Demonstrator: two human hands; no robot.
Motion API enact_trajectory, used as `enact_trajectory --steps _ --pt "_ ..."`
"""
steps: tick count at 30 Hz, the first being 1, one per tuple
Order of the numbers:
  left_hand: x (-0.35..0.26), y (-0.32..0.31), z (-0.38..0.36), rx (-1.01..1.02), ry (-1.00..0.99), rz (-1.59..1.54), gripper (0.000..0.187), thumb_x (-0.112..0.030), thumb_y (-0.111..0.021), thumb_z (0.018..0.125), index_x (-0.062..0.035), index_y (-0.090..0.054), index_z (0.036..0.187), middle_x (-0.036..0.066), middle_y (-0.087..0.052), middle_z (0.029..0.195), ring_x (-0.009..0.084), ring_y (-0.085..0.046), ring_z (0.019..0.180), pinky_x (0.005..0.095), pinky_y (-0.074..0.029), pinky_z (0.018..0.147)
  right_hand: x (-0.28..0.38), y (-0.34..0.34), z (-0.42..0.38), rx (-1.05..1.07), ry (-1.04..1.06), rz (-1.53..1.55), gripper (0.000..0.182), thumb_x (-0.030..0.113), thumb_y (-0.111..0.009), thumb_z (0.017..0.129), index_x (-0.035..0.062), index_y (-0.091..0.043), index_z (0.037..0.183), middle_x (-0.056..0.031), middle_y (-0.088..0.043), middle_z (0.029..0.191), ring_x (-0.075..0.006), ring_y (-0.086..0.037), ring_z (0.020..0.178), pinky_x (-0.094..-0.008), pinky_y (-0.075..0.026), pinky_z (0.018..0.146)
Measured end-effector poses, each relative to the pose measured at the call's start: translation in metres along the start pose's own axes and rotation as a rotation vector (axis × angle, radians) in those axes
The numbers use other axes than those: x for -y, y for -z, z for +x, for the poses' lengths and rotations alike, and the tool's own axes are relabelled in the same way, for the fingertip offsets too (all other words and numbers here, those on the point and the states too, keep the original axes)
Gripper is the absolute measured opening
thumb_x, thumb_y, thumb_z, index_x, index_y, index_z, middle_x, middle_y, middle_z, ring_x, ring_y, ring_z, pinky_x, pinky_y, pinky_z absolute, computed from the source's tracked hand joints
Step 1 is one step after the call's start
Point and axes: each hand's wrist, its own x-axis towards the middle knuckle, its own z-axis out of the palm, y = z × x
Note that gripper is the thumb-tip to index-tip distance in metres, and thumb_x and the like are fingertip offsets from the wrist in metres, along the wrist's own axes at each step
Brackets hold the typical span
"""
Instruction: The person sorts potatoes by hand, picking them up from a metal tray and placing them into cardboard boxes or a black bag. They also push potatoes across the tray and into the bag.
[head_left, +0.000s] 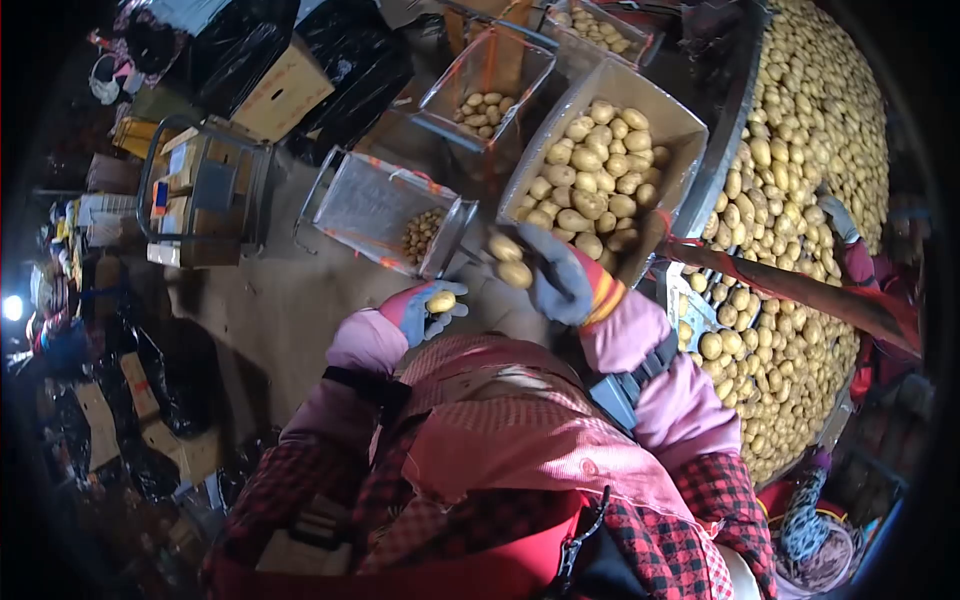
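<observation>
My left hand point(425, 312), in a grey-blue and pink glove, holds a single potato point(440, 301) against its fingers. To the right, my right hand point(560, 282), gloved in grey-blue with a striped yellow and red cuff, has two potatoes point(513, 272) at its fingertips; they are slightly blurred. Just beyond my right hand stands a lined cardboard box point(680, 125), with many potatoes point(595, 170) in it. A lined crate point(375, 205) with small potatoes point(422, 235) in one end lies ahead of my left hand.
A large heap of potatoes point(790, 190) fills the metal-edged table point(722, 150) at right, crossed by a red-wrapped bar point(790, 285). Another person's gloved hand point(838, 217) reaches into it. Further lined containers point(455, 85) stand ahead. A cart with cartons point(205, 195) is at left.
</observation>
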Motion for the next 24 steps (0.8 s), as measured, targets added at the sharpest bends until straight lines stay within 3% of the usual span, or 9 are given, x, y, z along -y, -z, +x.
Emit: enact_trajectory --steps 3,6,9,15,16,18,20,22,24 --pt "0.001 -0.004 -0.006 0.057 0.050 -0.059 0.037 -0.027 -0.037 0.104 -0.0147 -0.051 0.136 0.010 -0.066 0.110 0.0035 -0.048 0.066 0.0163 -0.040 0.057 -0.036 0.014 0.045 0.005 -0.546 1.176 0.051 0.035 -0.039 0.104 0.0050 -0.035 0.146 -0.0115 -0.051 0.138 -0.0282 -0.052 0.124 -0.0436 -0.038 0.111" --pt "-0.001 -0.002 -0.010 0.120 0.021 -0.004 0.036 -0.028 -0.041 0.103 -0.0134 -0.051 0.134 0.010 -0.066 0.112 0.0051 -0.050 0.071 0.0174 -0.042 0.060 -0.053 0.011 0.024 -0.135 -0.283 0.759 0.055 0.038 -0.041 0.104 0.0094 -0.030 0.150 -0.0108 -0.051 0.140 -0.0253 -0.051 0.126 -0.0414 -0.037 0.112" --pt "-0.009 -0.002 -0.004 0.108 0.112 -0.353 0.035 -0.029 -0.047 0.102 -0.0120 -0.053 0.132 0.010 -0.064 0.116 0.0108 -0.058 0.087 0.0200 -0.047 0.069 -0.049 0.040 -0.025 -0.060 -0.301 0.773 0.065 0.043 -0.048 0.100 0.0119 -0.024 0.153 -0.0115 -0.052 0.136 -0.0214 -0.051 0.124 -0.0352 -0.042 0.105" --pt "-0.073 -0.061 0.023 0.021 0.187 -0.523 0.035 -0.029 -0.056 0.097 -0.0146 -0.055 0.129 0.009 -0.060 0.126 0.0231 -0.059 0.114 0.0339 -0.049 0.092 -0.043 0.044 -0.197 -0.649 -0.570 0.944 0.066 0.044 -0.052 0.097 0.0070 -0.032 0.148 -0.0184 -0.047 0.140 -0.0296 -0.051 0.123 -0.0403 -0.038 0.107" --pt "-0.075 -0.065 0.032 0.178 0.103 -0.569 0.033 -0.024 -0.061 0.094 -0.0143 -0.057 0.125 0.010 -0.061 0.125 0.0213 -0.059 0.112 0.0334 -0.048 0.093 -0.032 0.034 -0.211 -0.682 -0.550 1.004 0.065 0.045 -0.053 0.097 0.0067 -0.034 0.147 -0.0201 -0.046 0.142 -0.0314 -0.052 0.124 -0.0417 -0.038 0.109" --pt "-0.088 -0.071 0.074 0.137 -0.582 0.579 0.031 -0.021 -0.061 0.094 -0.0127 -0.057 0.124 0.011 -0.061 0.124 0.0190 -0.058 0.112 0.0315 -0.048 0.092 -0.012 0.015 -0.227 -0.845 -0.511 1.004 0.054 0.038 -0.051 0.099 0.0052 -0.043 0.142 -0.0207 -0.051 0.137 -0.0333 -0.056 0.119 -0.0423 -0.044 0.104" --pt "-0.156 -0.115 0.080 0.029 -0.735 1.072 0.031 -0.018 -0.062 0.093 -0.0127 -0.058 0.123 0.010 -0.063 0.122 0.0177 -0.059 0.110 0.0308 -0.048 0.093 0.001 -0.004 -0.244 -1.019 -0.370 1.000 0.047 0.033 -0.050 0.100 0.0027 -0.048 0.137 -0.0214 -0.056 0.132 -0.0345 -0.059 0.115 -0.0421 -0.048 0.099" --pt "-0.230 -0.138 0.141 -0.060 -0.792 0.875 0.032 -0.016 -0.067 0.089 -0.0097 -0.058 0.119 0.009 -0.065 0.104 0.0202 -0.063 0.096 0.0370 -0.049 0.088 0.013 -0.019 -0.253 -1.188 -0.272 0.857 0.048 0.033 -0.050 0.100 0.0002 -0.049 0.135 -0.0221 -0.059 0.127 -0.0344 -0.061 0.112 -0.0411 -0.051 0.095" --pt "-0.274 -0.127 0.218 -0.306 -1.379 1.351 0.028 -0.020 -0.068 0.087 -0.0060 -0.060 0.109 0.011 -0.066 0.092 0.0251 -0.065 0.087 0.0453 -0.048 0.089 0.039 -0.031 -0.262 -1.280 -0.253 0.809 0.048 0.032 -0.051 0.099 -0.0024 -0.050 0.132 -0.0228 -0.062 0.121 -0.0318 -0.063 0.108 -0.0395 -0.053 0.091"
